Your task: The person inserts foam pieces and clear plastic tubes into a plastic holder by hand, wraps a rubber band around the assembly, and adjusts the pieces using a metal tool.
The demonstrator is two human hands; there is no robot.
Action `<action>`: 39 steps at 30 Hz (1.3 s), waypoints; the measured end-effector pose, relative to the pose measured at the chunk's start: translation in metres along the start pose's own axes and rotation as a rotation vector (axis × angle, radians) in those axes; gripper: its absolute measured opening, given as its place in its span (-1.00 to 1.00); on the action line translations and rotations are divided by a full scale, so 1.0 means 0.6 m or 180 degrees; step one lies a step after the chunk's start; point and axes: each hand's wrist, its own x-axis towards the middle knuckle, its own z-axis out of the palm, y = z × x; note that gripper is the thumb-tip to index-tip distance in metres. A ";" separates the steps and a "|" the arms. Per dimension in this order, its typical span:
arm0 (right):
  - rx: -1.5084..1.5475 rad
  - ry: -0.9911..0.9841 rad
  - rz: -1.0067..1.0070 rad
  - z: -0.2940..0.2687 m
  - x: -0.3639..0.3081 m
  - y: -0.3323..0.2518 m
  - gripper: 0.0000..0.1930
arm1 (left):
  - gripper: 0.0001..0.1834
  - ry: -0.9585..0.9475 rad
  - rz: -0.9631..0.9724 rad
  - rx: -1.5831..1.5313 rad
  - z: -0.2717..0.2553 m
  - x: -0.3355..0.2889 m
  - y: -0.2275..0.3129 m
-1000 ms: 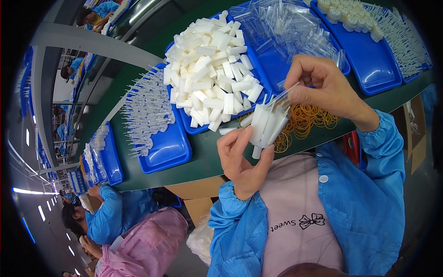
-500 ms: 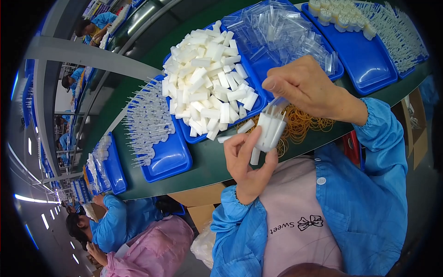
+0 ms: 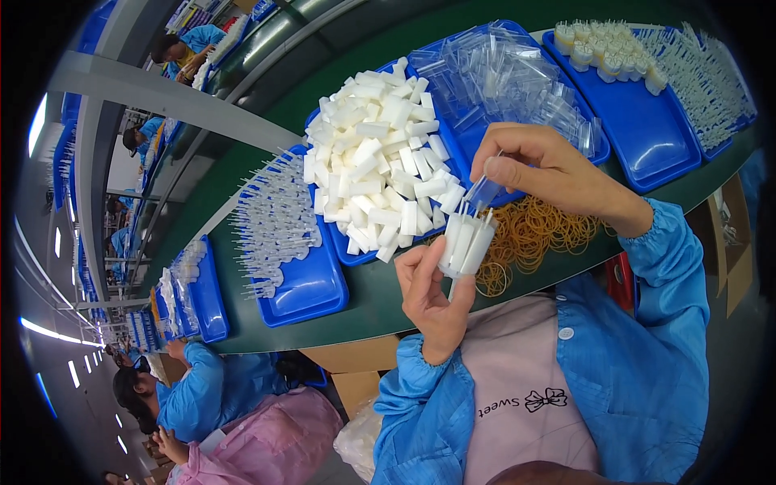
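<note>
My left hand point(image 3: 434, 305) grips a white plastic part point(image 3: 467, 245) between thumb and fingers. Several upright white segments with thin pins at the top make up this part. Just above it, my right hand point(image 3: 543, 168) pinches a small clear plastic piece point(image 3: 485, 192), whose lower end is at the pins. Whether it touches them I cannot tell. Beneath my right hand, a heap of tan rubber bands point(image 3: 543, 233) lies on the green table point(image 3: 380, 303). A blue tray heaped with white blocks point(image 3: 376, 162) is left of my hands.
Beyond my right hand is a tray of clear plastic pieces point(image 3: 501, 77). Right of it, another blue tray point(image 3: 647, 149) holds round cream parts point(image 3: 610, 52) and thin pale pins point(image 3: 699, 81). Spiky translucent parts point(image 3: 275, 218) fill a tray at left. A co-worker point(image 3: 210, 388) sits lower left.
The whole view has shifted slightly, the trays sitting farther right and lower. The white part has turned in my left hand, showing gaps between its segments. The clear piece stays pinched above it.
</note>
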 end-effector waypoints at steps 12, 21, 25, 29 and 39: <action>0.0364 0.0459 0.0040 0.006 0.000 -0.002 -0.82 | -0.38 0.0130 0.0163 0.0395 0.005 -0.001 0.005; 0.0572 0.0059 0.0191 0.006 -0.007 -0.007 -0.77 | -0.38 -0.0009 0.0183 0.0581 0.009 0.007 0.023; 0.0971 0.0008 0.0345 0.006 -0.011 -0.017 -0.76 | -0.39 -0.0117 0.0496 0.1027 0.002 0.014 0.041; 0.0945 0.0016 0.0221 0.005 -0.016 -0.032 -0.77 | -0.39 -0.0120 0.0788 0.1279 0.002 0.021 0.058; 0.0056 0.0231 -0.0492 -0.002 -0.040 -0.049 -0.79 | -0.42 -0.0248 0.0915 0.1688 -0.001 0.032 0.083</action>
